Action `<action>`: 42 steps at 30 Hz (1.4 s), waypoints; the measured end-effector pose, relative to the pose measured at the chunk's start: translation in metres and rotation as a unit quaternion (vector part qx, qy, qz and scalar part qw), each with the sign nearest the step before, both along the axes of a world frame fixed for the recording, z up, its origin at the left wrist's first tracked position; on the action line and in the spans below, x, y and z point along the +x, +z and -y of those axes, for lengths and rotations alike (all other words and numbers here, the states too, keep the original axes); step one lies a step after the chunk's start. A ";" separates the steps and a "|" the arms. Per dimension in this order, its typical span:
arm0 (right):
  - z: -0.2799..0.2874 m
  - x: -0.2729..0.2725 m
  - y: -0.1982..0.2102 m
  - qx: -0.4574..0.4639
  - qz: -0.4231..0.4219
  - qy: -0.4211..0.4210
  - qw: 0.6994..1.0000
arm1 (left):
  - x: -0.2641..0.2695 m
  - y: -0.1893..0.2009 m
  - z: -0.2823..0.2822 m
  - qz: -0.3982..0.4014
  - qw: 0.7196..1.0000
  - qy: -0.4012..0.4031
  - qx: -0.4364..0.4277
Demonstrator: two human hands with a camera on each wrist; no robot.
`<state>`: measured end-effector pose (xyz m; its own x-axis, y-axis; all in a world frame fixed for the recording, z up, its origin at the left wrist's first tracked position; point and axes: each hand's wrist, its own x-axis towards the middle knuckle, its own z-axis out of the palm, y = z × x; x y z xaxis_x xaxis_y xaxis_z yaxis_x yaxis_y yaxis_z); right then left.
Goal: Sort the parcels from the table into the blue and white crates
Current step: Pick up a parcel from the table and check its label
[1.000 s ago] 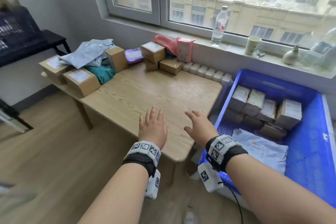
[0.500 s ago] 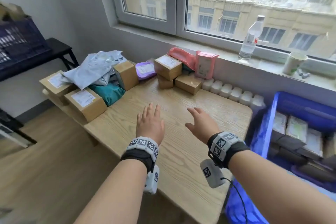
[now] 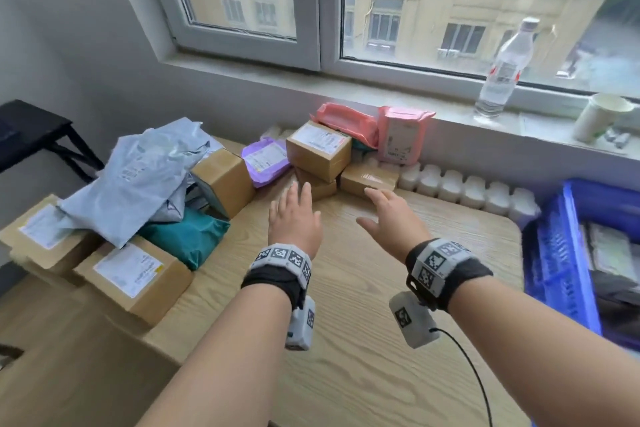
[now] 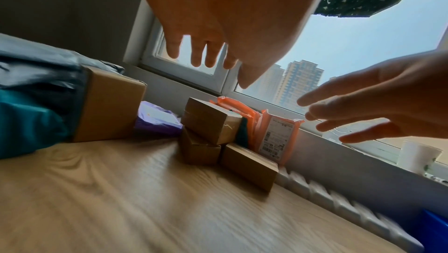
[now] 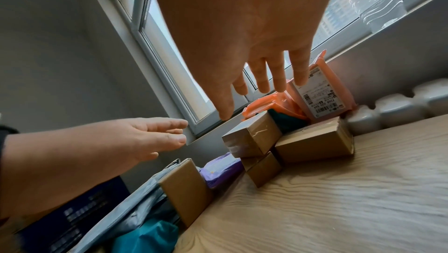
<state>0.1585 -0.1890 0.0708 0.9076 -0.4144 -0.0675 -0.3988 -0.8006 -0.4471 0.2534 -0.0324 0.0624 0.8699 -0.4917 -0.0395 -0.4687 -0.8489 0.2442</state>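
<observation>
- We are stretching our left hand (image 3: pixel 295 218) and right hand (image 3: pixel 393 220), fingers apart and holding nothing, toward 3 boxes (image 3: pixel 318 152).
- We are aiming both sides for grasping.

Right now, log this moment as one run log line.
phase: reach | left hand: open, empty | right hand: open, empty | target: stacked cardboard boxes at table back | blue crate: right
</observation>
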 end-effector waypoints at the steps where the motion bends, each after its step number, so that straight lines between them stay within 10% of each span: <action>1: -0.002 0.015 -0.001 0.003 -0.002 -0.016 1.000 | 0.017 -0.001 0.002 -0.003 1.000 -0.011 -0.005; 19: -0.005 0.191 -0.037 0.153 -0.049 -0.239 0.958 | 0.262 -0.043 0.070 -0.156 0.980 -0.063 -0.109; 42: -0.011 0.129 -0.034 0.222 0.045 -0.285 0.931 | 0.176 -0.025 0.043 -0.234 0.953 0.076 -0.176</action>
